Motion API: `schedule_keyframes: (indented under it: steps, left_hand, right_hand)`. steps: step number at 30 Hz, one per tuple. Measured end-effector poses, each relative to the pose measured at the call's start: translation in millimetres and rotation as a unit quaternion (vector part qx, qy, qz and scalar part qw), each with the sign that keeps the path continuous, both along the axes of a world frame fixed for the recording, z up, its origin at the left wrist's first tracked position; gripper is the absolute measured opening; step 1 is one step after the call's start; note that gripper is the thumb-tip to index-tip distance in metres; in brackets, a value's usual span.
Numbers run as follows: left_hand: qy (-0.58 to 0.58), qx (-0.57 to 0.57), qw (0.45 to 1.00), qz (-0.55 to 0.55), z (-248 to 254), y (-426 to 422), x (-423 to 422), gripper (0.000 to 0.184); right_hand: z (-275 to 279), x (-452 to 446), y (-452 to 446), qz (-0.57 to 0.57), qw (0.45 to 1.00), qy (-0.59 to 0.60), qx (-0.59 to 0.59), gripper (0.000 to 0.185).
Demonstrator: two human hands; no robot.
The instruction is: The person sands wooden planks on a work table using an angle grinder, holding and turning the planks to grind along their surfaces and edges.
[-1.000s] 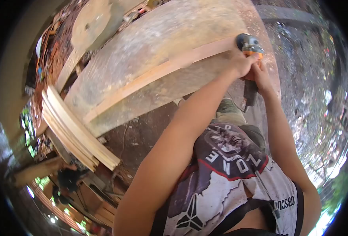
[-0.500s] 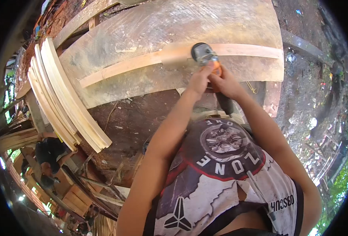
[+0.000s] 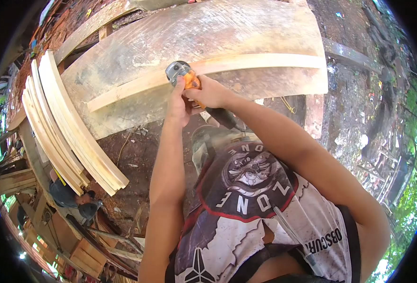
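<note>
Both hands are closed around an orange and black angle grinder (image 3: 193,84), with its grey metal head at the upper left. My left hand (image 3: 178,104) grips it near the head, thumb pointing up along it. My right hand (image 3: 210,91) wraps round the orange body from the right. The grinder's head rests over a long, slightly curved wooden strip (image 3: 255,61) lying across a worn board (image 3: 170,42). The grinder's disc is hidden beneath the head, so contact with the strip cannot be confirmed.
Several curved pale wooden strips (image 3: 76,122) lie stacked at the left end of the board. A person in a dark cap (image 3: 88,210) is low at the left, among planks. A yellow string (image 3: 287,104) hangs by the board's near edge.
Both hands and the grinder have moved left along the wooden strip, from right of its middle to left of it. The view has shifted slightly. The person at the left has moved.
</note>
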State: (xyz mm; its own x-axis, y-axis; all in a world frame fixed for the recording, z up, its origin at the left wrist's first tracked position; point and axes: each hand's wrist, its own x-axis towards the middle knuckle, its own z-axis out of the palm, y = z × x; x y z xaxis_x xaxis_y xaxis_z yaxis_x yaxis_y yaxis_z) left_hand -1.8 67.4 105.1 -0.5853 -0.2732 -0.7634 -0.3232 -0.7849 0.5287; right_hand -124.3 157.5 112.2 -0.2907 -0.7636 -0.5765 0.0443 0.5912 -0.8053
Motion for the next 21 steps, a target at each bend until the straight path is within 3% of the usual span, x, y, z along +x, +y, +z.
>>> schedule_keyframes:
  steps: [5, 8, 13, 21]
  left_hand:
    - [0.003, 0.003, 0.999, -0.044, 6, 34, -50, 0.065]
    - [-0.001, 0.024, 0.996, -0.086, -2, 52, -81, 0.065]
    - [0.003, 0.022, 0.990, -0.143, -8, 98, -134, 0.066]
    - [0.022, 0.006, 0.985, -0.169, -12, 156, -195, 0.067]
  right_hand:
    - [-7, -38, 44, -0.040, 0.997, 0.058, 0.021, 0.060]
    - [-2, -64, 73, -0.098, 0.994, -0.045, -0.033, 0.048]
    - [-17, -108, 127, -0.136, 0.990, -0.032, 0.006, 0.042]
    - [-24, -158, 189, -0.186, 0.981, -0.052, -0.029, 0.044]
